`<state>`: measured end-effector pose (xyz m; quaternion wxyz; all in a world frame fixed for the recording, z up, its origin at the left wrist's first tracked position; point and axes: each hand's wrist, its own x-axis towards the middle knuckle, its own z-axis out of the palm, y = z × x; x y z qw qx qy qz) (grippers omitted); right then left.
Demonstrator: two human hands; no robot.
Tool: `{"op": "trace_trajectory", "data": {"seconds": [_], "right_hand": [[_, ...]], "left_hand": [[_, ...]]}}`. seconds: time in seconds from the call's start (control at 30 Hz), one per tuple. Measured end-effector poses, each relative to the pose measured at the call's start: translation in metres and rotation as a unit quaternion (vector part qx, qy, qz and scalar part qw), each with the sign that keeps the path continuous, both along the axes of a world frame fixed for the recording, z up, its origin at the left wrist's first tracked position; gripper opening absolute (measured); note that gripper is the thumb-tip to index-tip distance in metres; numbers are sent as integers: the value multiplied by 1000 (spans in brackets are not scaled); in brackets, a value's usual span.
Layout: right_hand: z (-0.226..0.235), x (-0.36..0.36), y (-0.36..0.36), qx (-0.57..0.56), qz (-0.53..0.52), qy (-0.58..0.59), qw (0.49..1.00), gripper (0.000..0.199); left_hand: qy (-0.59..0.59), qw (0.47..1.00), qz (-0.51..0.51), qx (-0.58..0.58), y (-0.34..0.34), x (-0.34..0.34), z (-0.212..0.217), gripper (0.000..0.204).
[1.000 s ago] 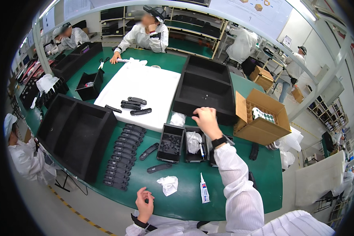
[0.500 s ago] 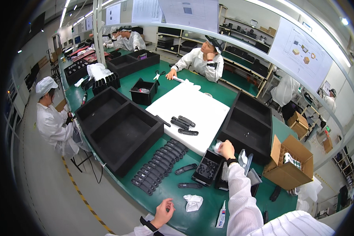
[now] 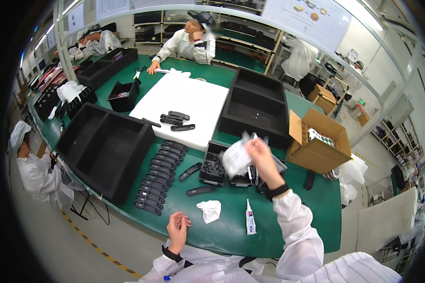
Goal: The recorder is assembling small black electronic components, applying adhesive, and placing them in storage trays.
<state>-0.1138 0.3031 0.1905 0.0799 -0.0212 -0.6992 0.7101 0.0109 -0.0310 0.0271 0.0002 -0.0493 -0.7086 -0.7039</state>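
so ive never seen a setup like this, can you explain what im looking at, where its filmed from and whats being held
There's no robot here, just a person's two bare hands. The view comes from a wide fisheye camera worn on the head, looking down, which is why straight edges bend.

The right hand holds what looks like a whitish plastic bag, blurred, above small black bins. The left hand is loosely curled, with nothing visible in it.

On the green table lie a glue-like tube, a crumpled white cloth, a row of black parts and a white slab. Larger black trays and a cardboard box stand around them.
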Motion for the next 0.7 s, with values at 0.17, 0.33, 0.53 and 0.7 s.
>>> {"op": "trace_trajectory", "data": {"seconds": [0.17,0.33,0.53,0.7], "right_hand": [[-25,85,-67,20,184,-58,981,14],[-51,98,-86,54,235,-103,965,16],[-46,53,-58,168,-2,1,986,15],[-28,83,-89,160,172,37,971,20]], "left_hand": [[-69,974,-104,187,19,-1,57,44],[-154,945,-184,225,31,-6,59,48],[-148,967,-55,202,21,-8,49,29],[-99,979,-23,179,12,-5,60,31]]}}
